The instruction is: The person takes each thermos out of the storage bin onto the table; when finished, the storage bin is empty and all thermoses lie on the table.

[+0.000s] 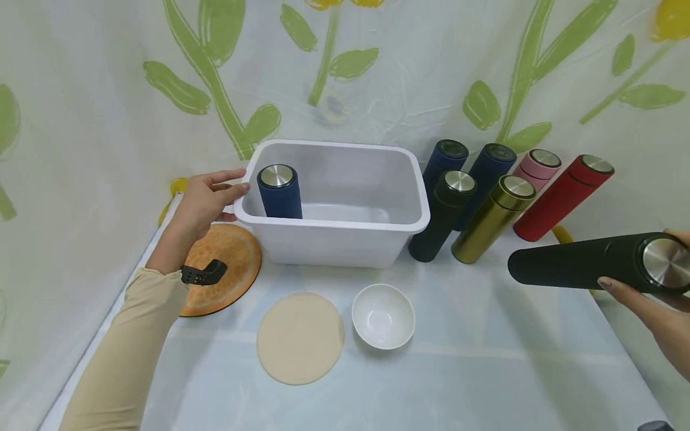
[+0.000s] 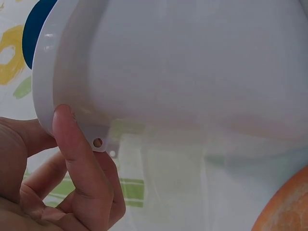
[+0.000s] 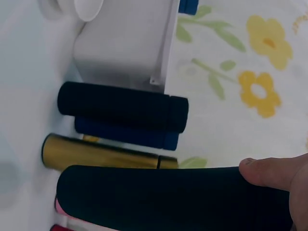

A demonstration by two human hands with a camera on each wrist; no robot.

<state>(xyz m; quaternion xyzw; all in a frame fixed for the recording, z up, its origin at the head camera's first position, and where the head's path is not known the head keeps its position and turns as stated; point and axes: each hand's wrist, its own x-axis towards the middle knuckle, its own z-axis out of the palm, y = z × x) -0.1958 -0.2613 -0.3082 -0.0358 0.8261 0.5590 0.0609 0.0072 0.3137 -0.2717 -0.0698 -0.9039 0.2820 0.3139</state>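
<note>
A white plastic bin (image 1: 323, 242) stands at the back of the table, with a blue thermos flask (image 1: 283, 197) upright inside at its left end. My left hand (image 1: 207, 197) grips the bin's left rim; in the left wrist view its fingers (image 2: 79, 159) lie at the rim near a small tab with a hole. At the right, my right hand (image 1: 654, 314) holds a black thermos flask (image 1: 582, 261) tilted in the air, its steel lid toward me. The right wrist view shows the thumb (image 3: 269, 172) pressed along that dark flask near its lid end.
Right of the bin stand another black flask (image 1: 444, 215), a gold flask (image 1: 490, 221), a red flask (image 1: 563, 197), a pink flask (image 1: 537, 167) and two blue ones. In front lie a white bowl (image 1: 383, 317), a beige disc (image 1: 300, 338) and an orange-brown round mat (image 1: 237, 269).
</note>
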